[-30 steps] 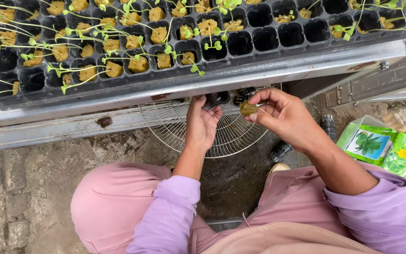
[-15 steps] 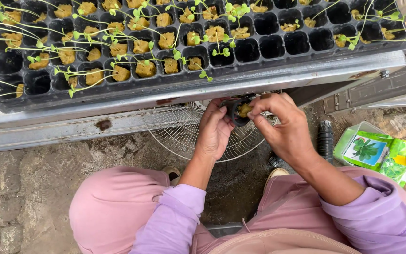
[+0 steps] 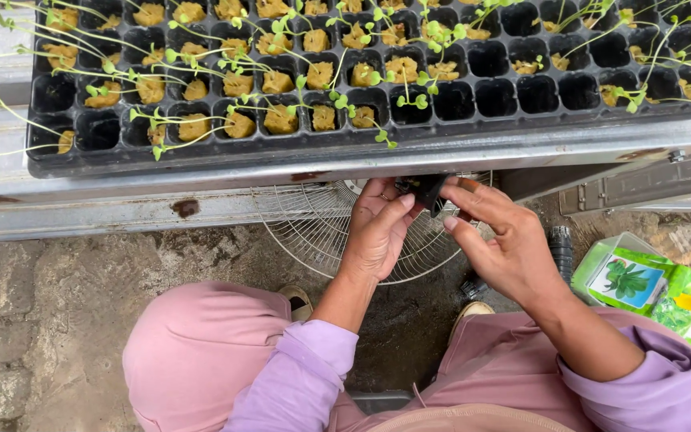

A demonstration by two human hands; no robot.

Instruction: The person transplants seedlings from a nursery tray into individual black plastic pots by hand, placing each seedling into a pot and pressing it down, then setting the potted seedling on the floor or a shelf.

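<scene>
My left hand (image 3: 377, 232) and my right hand (image 3: 501, 244) meet just below the metal bench edge, both gripping a small black pot (image 3: 424, 190) between their fingertips. What is inside the pot is hidden by my fingers. Above them a black seedling tray (image 3: 457, 100) rests on the bench, many cells holding tan sponge cubes (image 3: 281, 120) with thin green sprouts (image 3: 361, 80); several cells at the right look bare. My knees in pink trousers frame the bottom of the view.
A white wire fan guard (image 3: 313, 236) lies on the dirty concrete under my hands. A green seed packet in a clear box (image 3: 641, 284) sits at the right. The grey metal bench rail (image 3: 121, 208) runs across, with a hinged panel at right.
The tan sponge cube my right hand held a second ago is out of sight. Both hands have closed together on the small black pot, and the view has shifted up.
</scene>
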